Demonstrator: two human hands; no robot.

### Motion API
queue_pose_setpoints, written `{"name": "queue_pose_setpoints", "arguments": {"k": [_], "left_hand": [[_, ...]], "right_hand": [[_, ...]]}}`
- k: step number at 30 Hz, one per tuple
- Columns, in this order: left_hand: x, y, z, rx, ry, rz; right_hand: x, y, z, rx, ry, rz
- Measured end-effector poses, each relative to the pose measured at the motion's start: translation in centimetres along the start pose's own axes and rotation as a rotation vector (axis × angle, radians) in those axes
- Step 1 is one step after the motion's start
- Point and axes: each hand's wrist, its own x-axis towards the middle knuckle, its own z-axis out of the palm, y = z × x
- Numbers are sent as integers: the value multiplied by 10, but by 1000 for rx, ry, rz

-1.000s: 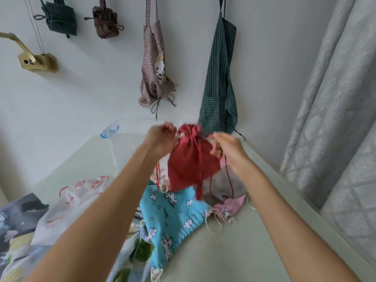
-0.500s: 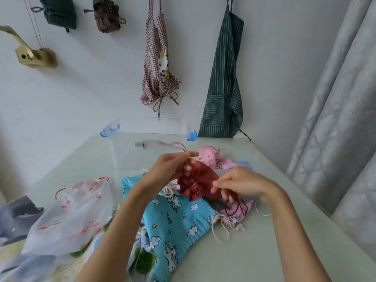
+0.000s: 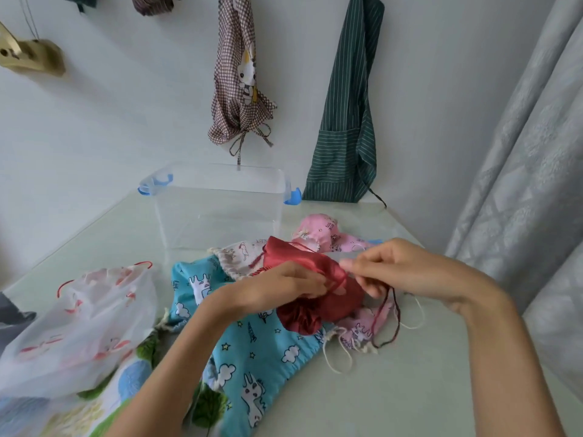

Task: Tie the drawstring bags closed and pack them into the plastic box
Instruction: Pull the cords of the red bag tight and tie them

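Red bag (image 3: 315, 288) lies on the pile of other bags near the middle of the tabletop (image 3: 410, 389), partly on the blue bag (image 3: 252, 342) and pink bag (image 3: 328, 231). Left hand (image 3: 284, 288) presses down on the gathered neck, fingers curled into the red cloth, a closed grip on the bag. Right hand (image 3: 407, 269) pinches the dark red cord (image 3: 386, 313) near the bag's mouth with fingertips; the rest of the cord hangs in a loop down to the tabletop. Clear plastic box (image 3: 220, 209) stands open behind the pile, looks empty, nothing packed yet. Bag looks thin, soft, very light, shiny cloth, probably a bit slippery; it crumples and holds no shape, nothing fragile. Cord is thin and limp, needs a fingertip pinch close to the neck to make a knot. Best hold for tying: bunched neck in one hand, cord ends in the other. For packing, grab by the neck or scoop the whole body. White net bag (image 3: 79, 320) lies at left.
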Motion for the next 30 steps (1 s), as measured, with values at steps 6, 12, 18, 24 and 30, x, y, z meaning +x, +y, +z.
{"name": "queue_pose_setpoints", "arguments": {"k": [6,12,18,24,30], "left_hand": [[2,16,24,288,-184,-17],[-2,14,21,109,-272,-37],[-3,4,1,-172,-84,41],[-4,4,1,-147,-32,74],[-1,4,6,-191,-20,21]], "right_hand": [[3,-14,5,145,342,-174],[41,-4,41,-76,313,-258],[28,30,4,-77,507,114],[29,15,19,-17,273,165],[39,11,33,393,372,47]]}}
